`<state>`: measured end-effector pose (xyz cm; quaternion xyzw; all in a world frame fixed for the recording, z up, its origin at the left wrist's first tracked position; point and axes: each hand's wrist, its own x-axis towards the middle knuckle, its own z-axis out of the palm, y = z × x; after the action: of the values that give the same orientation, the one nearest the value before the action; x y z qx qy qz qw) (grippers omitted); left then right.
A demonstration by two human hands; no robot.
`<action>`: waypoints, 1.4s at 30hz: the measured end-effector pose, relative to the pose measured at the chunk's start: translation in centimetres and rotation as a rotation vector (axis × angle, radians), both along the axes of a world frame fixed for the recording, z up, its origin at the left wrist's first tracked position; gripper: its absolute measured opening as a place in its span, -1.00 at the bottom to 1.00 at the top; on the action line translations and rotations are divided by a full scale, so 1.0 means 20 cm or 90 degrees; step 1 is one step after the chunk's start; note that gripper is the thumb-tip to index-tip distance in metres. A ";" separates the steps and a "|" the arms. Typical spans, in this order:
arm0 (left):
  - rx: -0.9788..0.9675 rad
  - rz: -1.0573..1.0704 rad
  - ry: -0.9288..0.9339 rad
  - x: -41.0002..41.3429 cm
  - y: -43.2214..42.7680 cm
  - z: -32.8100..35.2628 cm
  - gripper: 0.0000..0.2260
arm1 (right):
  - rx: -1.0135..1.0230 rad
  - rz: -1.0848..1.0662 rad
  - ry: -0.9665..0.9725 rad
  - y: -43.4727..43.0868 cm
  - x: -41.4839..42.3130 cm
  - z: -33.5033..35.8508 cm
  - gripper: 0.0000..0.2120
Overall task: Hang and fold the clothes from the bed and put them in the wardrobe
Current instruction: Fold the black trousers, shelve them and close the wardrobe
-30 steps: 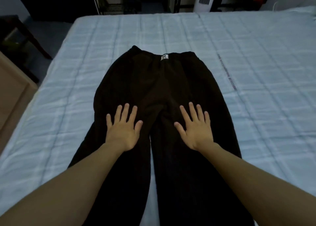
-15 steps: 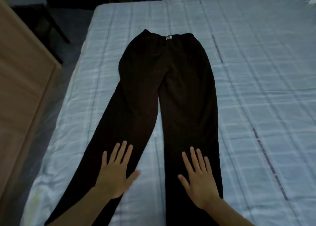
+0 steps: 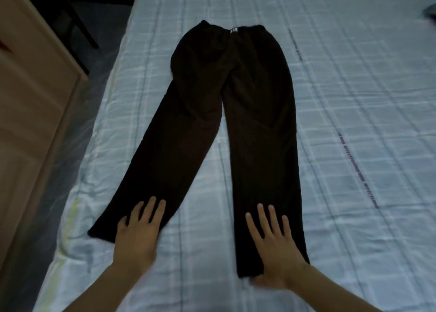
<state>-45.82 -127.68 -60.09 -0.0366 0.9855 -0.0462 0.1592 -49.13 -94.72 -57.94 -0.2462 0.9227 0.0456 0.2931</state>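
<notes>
A pair of dark trousers lies flat on the bed, waistband far from me, legs spread toward me. My left hand rests flat on the hem of the left leg, fingers straight. My right hand lies flat on the hem of the right leg, fingers spread.
The bed has a pale blue checked cover. A light wooden piece of furniture stands close along the bed's left side. A dark chair or stand is on the floor at the back left. Some cloth lies at the bed's far right corner.
Both hands have slid down the trouser legs from the thigh area to the hems, staying flat. The view has pulled back and down with them.
</notes>
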 end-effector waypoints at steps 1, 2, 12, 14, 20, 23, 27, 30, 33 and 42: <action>-0.016 -0.003 -0.010 0.00 0.01 0.00 -0.01 | 0.011 -0.010 -0.016 -0.01 0.00 0.02 0.17; -0.026 -0.010 -0.013 0.00 0.01 0.01 0.01 | 0.008 -0.025 -0.009 -0.02 0.01 0.03 0.07; 0.175 -0.148 0.294 0.18 -0.03 0.15 -0.43 | -0.107 -0.149 0.116 -0.02 0.10 0.18 -0.39; 0.232 -0.176 0.303 0.25 0.04 0.17 -0.42 | -0.126 -0.147 0.124 -0.02 0.13 0.23 -0.40; 0.320 -0.213 0.307 0.46 0.37 0.32 -0.48 | -0.125 -0.118 0.144 0.05 0.32 0.38 -0.41; 0.318 -0.229 0.292 0.68 0.54 0.39 -0.49 | -0.120 -0.112 0.123 0.14 0.56 0.45 -0.40; 0.279 -0.219 0.230 1.10 0.68 0.38 -0.51 | -0.096 -0.098 0.068 0.28 0.94 0.50 -0.40; 0.252 -0.224 0.155 1.37 0.75 0.37 -0.47 | -0.080 -0.082 0.018 0.34 1.19 0.53 -0.38; 0.246 -0.190 0.095 1.50 0.77 0.36 -0.39 | -0.077 -0.080 0.005 0.37 1.33 0.53 -0.34; 0.180 -0.238 -0.043 1.49 0.67 0.25 -0.56 | -0.062 -0.098 -0.121 0.42 1.40 0.31 -0.19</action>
<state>-16.06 -114.36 -55.05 0.1709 0.9659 0.0627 0.1842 -21.03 -86.40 -51.64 -0.1916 0.9082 -0.0452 0.3693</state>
